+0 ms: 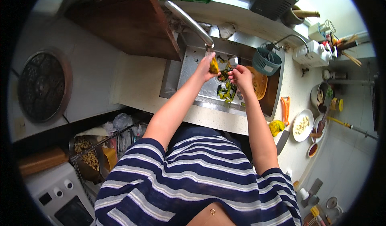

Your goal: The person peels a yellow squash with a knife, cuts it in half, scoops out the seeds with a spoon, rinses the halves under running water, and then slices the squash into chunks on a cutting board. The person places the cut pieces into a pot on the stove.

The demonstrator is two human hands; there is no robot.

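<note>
My left hand (205, 67) grips a piece of yellow-fleshed squash (214, 65) right under the spout of the metal faucet (193, 25). My right hand (242, 78) holds a metal spoon (233, 62), its bowl pointing up and away from me, a short gap to the right of the squash. Both hands are over the stainless steel sink (196, 88). Dark green and yellow peelings (227, 91) lie on the sink floor below them and around the drain (222, 78). Part of the spoon's handle is hidden by my fingers.
An orange plastic basket (261, 85) and a teal strainer (267, 63) occupy the sink's right side. On the right counter lie an orange peeler (285, 106), another squash piece (276, 127), a knife blade (283, 142) and a white plate (297, 135) of chopped pale food. A wooden board (129, 23) overhangs the left.
</note>
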